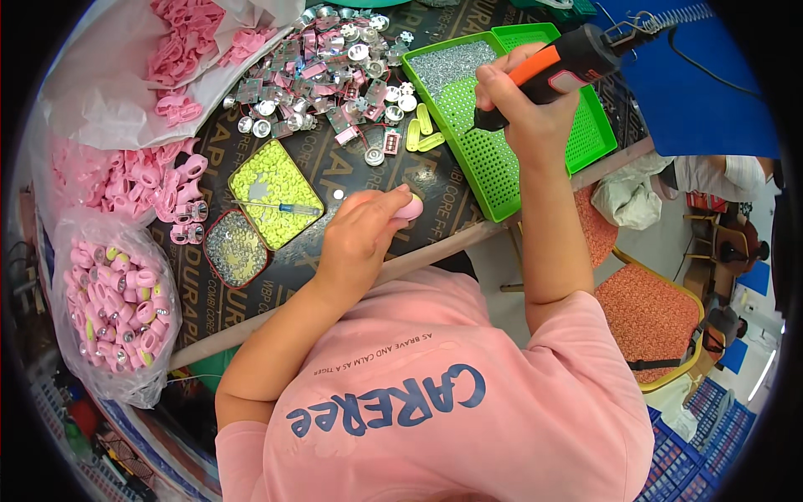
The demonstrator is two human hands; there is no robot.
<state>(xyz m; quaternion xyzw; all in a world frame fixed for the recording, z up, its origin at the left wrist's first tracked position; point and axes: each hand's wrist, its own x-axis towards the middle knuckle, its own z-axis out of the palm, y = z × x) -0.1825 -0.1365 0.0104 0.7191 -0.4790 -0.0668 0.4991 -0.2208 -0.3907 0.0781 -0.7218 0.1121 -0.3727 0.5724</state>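
Note:
My left hand (361, 234) is closed around a small pink plastic piece (409, 207), held just above the table's near edge. In my right hand (531, 113) is a black and orange electric screwdriver (595, 52), hanging from a coiled spring. Its tip points down over a green perforated tray (504, 199). Small silver screws (452, 67) are heaped in the far part of that tray. Several yellow-green oval pieces (414, 134) lie beside the tray.
A tin of small yellow-green parts (266, 180) has a screwdriver (288, 208) across it. Next to it sits a dish of tiny metal parts (226, 247). Small electronic assemblies (335, 71) are piled behind. Pink pieces (109, 180) and a filled plastic bag (113, 309) lie left.

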